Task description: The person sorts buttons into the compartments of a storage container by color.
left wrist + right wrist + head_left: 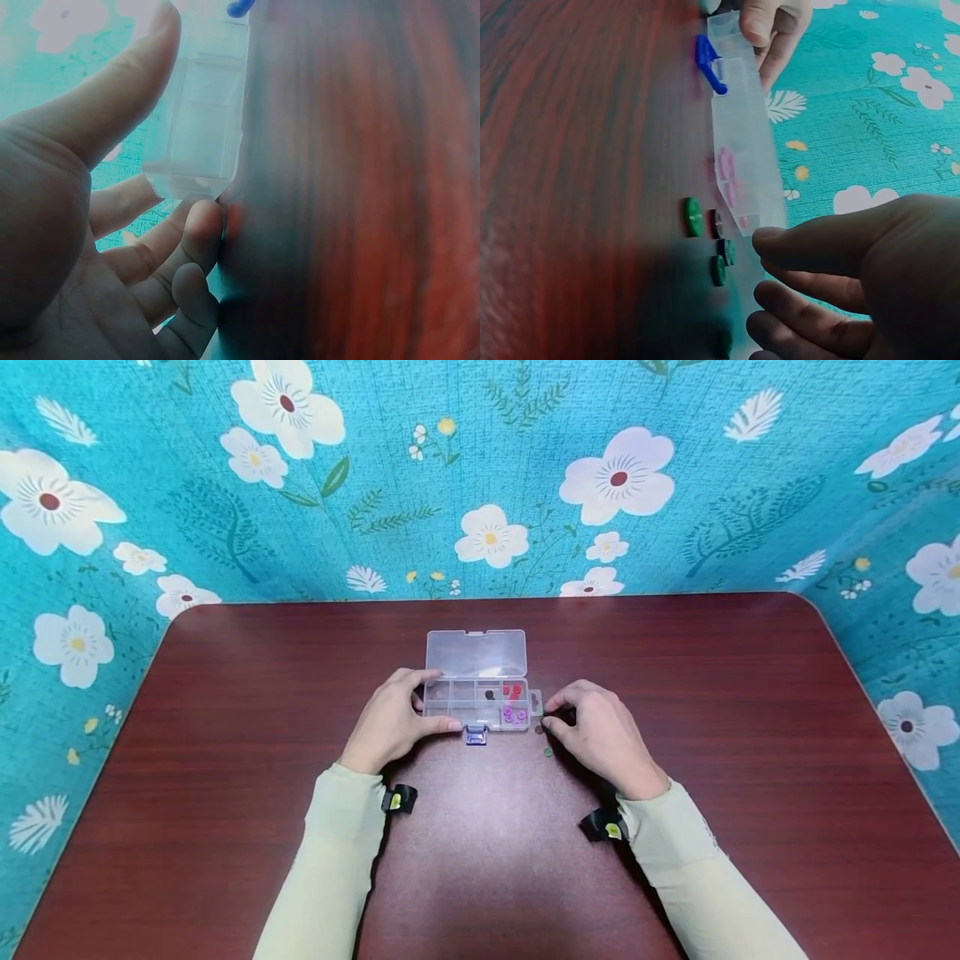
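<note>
A clear plastic compartment box [476,714] lies on the table with its lid [477,653] raised at the back. My left hand [393,714] grips the box's left end, thumb [139,82] along the front edge and fingers at the far side. Beside the right end, my right hand [600,731] has its thumb [810,244] and index finger bent close together, right by several loose buttons. Among these are a green button [694,217] and a brown button [538,729]. No button shows between the fingers in the right wrist view.
Red buttons [514,691], purple buttons [516,715] and a dark button [489,695] sit in separate compartments. A blue latch [476,736] hangs from the box front. Behind the wooden table [225,735] is a flowered turquoise backdrop [420,518].
</note>
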A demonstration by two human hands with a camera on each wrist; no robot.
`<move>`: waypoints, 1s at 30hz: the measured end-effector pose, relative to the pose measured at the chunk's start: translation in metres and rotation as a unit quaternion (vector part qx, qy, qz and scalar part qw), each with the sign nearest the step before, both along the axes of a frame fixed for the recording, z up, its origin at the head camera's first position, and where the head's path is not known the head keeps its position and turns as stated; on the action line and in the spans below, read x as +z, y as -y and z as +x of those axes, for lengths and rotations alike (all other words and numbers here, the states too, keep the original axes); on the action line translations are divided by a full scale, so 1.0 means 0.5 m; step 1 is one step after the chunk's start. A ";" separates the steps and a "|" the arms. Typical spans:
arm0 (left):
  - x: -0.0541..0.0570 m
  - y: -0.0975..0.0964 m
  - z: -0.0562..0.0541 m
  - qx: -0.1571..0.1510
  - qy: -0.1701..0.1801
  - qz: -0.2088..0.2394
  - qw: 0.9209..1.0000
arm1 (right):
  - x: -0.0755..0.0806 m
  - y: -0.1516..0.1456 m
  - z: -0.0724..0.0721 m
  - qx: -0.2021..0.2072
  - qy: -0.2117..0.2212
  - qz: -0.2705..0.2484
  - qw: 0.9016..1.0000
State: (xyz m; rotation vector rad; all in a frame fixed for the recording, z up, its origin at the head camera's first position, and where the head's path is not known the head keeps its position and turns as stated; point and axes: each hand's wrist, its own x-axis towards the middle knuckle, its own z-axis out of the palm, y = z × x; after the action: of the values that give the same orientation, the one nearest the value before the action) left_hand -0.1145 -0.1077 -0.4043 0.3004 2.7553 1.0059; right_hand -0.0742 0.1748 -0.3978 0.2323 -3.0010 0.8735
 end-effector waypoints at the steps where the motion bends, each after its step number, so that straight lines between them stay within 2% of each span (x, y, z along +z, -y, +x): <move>1: 0.001 0.000 0.000 -0.001 0.000 0.000 1.000 | -0.001 0.001 0.000 0.000 0.001 0.003 1.000; 11: 0.000 0.001 -0.002 -0.004 -0.003 0.001 1.000 | -0.007 0.004 0.000 0.015 -0.013 0.019 1.000; 24: 0.002 -0.004 -0.002 0.000 0.008 -0.004 1.000 | -0.016 0.004 -0.003 -0.003 -0.022 0.038 0.999; 30: 0.002 -0.001 -0.001 0.003 0.009 -0.005 1.000 | -0.015 0.006 -0.004 0.004 -0.026 0.040 0.999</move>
State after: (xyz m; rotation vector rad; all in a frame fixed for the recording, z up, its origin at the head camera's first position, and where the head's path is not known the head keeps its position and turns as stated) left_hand -0.1147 -0.1073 -0.4032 0.2798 2.7458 0.9912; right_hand -0.0763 0.1718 -0.4053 0.2642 -2.9921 0.7354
